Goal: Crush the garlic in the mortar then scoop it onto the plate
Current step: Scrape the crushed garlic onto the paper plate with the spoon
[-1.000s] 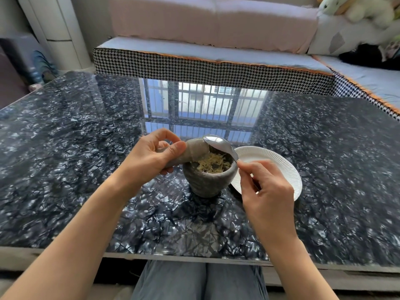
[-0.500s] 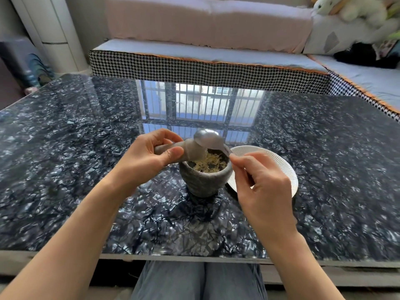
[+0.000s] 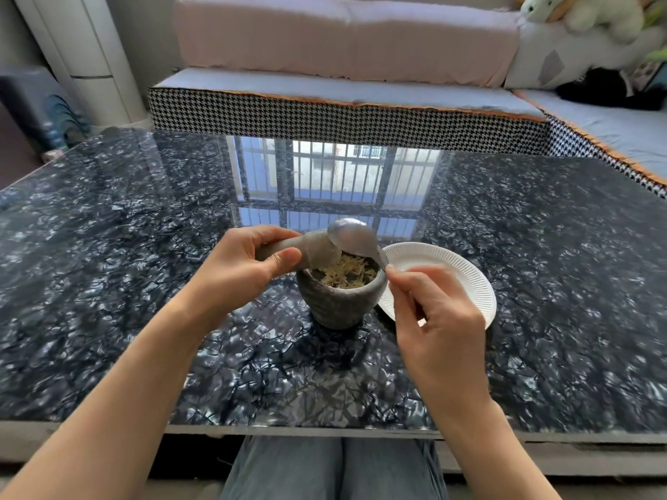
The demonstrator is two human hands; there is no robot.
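We note spoon (image 3: 355, 240) bowl shifted from mortar's far rim onto pestle (image 3: 306, 247) head: scraping residue, judged. Left hand (image 3: 245, 272) grips pestle, right hand (image 3: 438, 315) pinches spoon handle. Crushed garlic (image 3: 346, 274) in mortar (image 3: 337, 301), frame centre; paper plate (image 3: 454, 279) bare.

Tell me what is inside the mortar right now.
The mortar holds pale, shredded crushed garlic. The pestle head and spoon bowl hang over its far rim, covering that part of the inside; the bottom is hidden under the garlic.

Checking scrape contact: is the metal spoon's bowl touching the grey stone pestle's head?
Touching. Head view: spoon bowl overlaps pestle head, no gap visible.
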